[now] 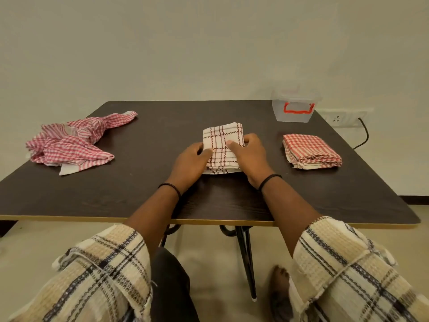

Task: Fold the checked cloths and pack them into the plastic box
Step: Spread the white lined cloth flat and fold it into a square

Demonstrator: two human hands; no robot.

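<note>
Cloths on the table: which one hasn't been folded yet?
The crumpled red-checked cloth at the table's left side. The red-checked cloth on the right is a neat folded stack, and the white cloth with dark lines under both hands is folded too.

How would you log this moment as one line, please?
both hands pressing folded white cloth | red stack folded | red pile unfolded | box unpacked

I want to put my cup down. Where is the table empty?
Bare table along the near edge, and between the crumpled cloths and the left hand. It's tighter between the right hand, folded pile and box.
</note>
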